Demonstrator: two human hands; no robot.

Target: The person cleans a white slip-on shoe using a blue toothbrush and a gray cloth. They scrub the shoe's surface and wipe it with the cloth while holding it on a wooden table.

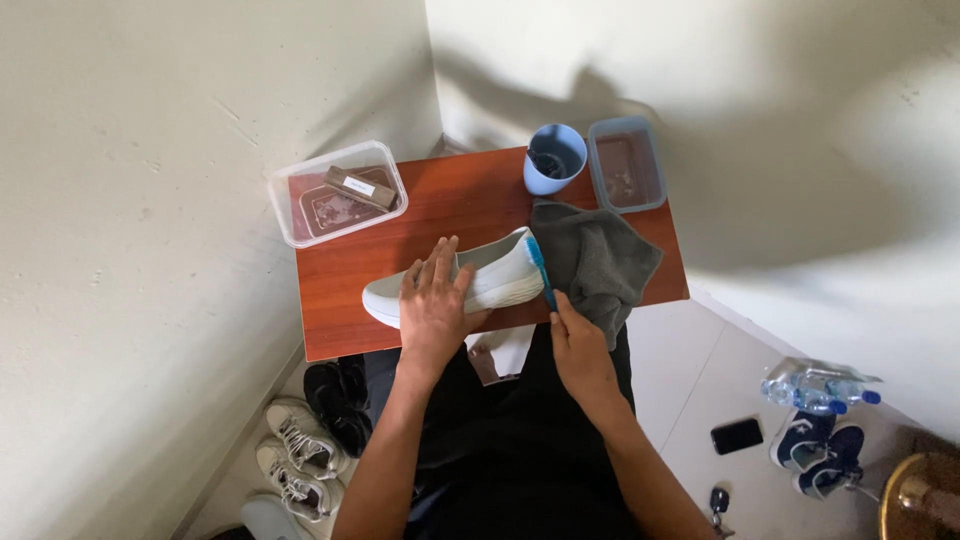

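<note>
On a small wooden table (440, 205), my left hand (435, 300) presses flat, fingers spread, on a light, soft grey shoe (495, 275); my right hand (580, 350) pinches a blue brush (541, 268) at its heel.

Both forearms are bare to the elbow, with no sleeves visible. Left hand (434, 305) and right hand (580, 352): bare, ungloved, no rings or watch visible. Lower body: dark black garment (520, 440), plain, unmarked.
</note>
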